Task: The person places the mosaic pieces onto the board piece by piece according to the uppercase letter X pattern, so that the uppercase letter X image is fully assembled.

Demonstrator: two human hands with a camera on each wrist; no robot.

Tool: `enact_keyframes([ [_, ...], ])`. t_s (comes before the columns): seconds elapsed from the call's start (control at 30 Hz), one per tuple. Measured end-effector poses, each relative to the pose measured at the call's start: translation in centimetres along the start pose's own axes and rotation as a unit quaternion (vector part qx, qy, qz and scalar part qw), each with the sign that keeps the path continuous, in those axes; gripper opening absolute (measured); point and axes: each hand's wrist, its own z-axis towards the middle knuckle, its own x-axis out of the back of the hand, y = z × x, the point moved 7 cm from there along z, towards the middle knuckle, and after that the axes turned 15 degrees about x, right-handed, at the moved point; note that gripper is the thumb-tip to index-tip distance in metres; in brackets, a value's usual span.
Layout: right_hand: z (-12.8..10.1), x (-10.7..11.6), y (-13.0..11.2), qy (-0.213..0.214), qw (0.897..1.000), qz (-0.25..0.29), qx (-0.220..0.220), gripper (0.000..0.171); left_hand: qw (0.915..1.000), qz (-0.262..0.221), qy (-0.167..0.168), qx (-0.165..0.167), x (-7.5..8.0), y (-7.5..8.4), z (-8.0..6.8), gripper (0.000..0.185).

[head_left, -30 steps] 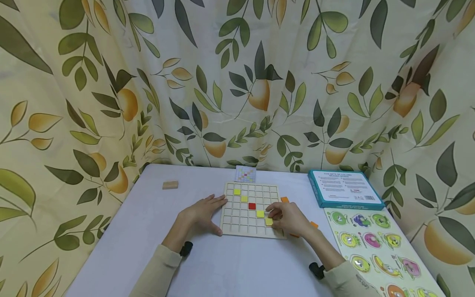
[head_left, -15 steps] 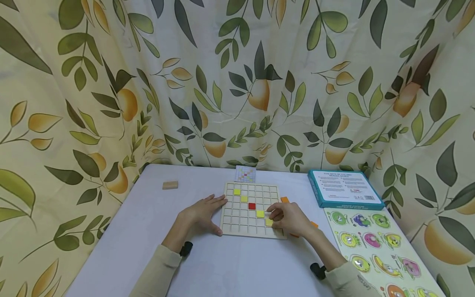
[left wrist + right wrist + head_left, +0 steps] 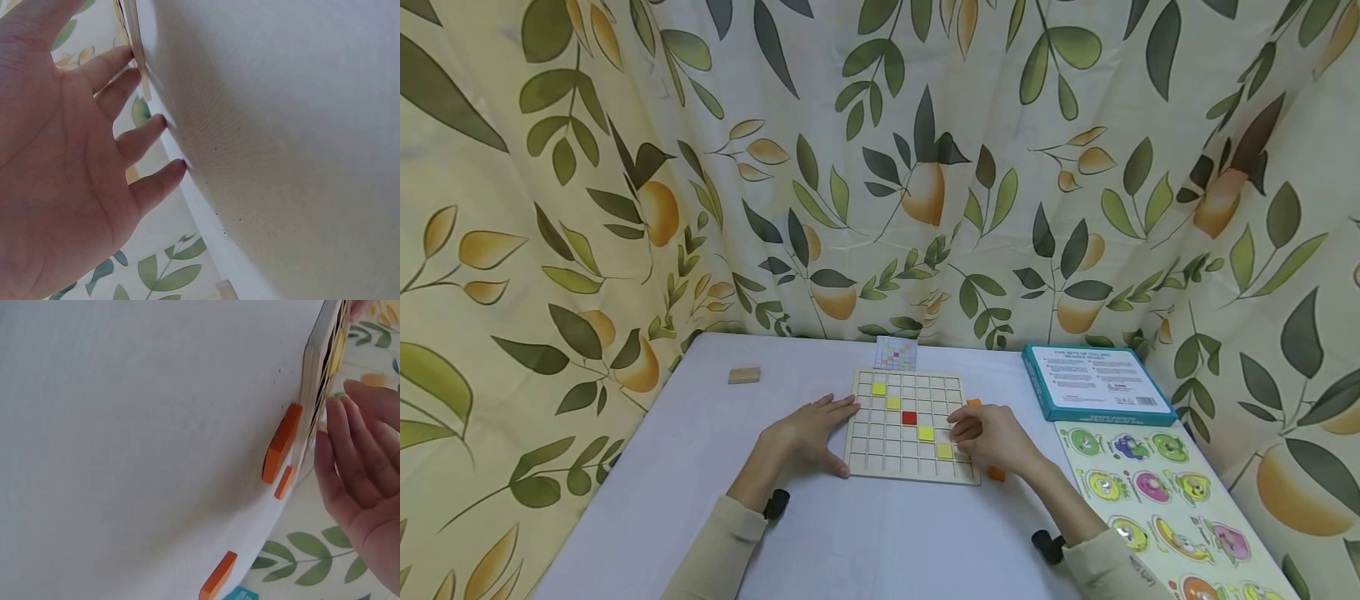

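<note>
Leaf-print curtains close in behind the white table (image 3: pixel 850 533), whose near half lies bare. Left hand (image 3: pixel 805 433) lies flat, fingers straight, against the left edge of the wooden grid board (image 3: pixel 910 467). Right hand (image 3: pixel 996 437) hovers relaxed, holding nothing, over the board's right edge, hiding some orange tiles (image 3: pixel 281 444) beneath.

The white table (image 3: pixel 865 533) carries a grid board (image 3: pixel 907 426), orange tiles (image 3: pixel 996 473), a teal box (image 3: pixel 1097 382), a fruit puzzle (image 3: pixel 1157 500) and a wooden block (image 3: pixel 743 375).

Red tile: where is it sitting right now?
Head view: the red tile sits near the grid board's centre, between two yellow tiles on a diagonal.
</note>
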Motion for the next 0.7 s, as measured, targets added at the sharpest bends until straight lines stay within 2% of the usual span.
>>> enact_keyframes([
  [0.33,0.3,2.1,2.2,0.055,0.998,-0.012,-0.020,0.031,1.0000,0.001,0.001,0.000,0.0,0.0,-0.2,0.113],
  [0.47,0.7,2.7,3.4,0.072,0.996,-0.018,-0.040,0.032,1.0000,-0.002,0.000,-0.002,0.0,0.1,-0.3,0.113],
  [0.7,1.5,3.3,5.1,0.065,0.993,-0.049,-0.088,0.040,1.0000,0.001,0.001,0.000,0.0,0.0,-0.1,0.113],
])
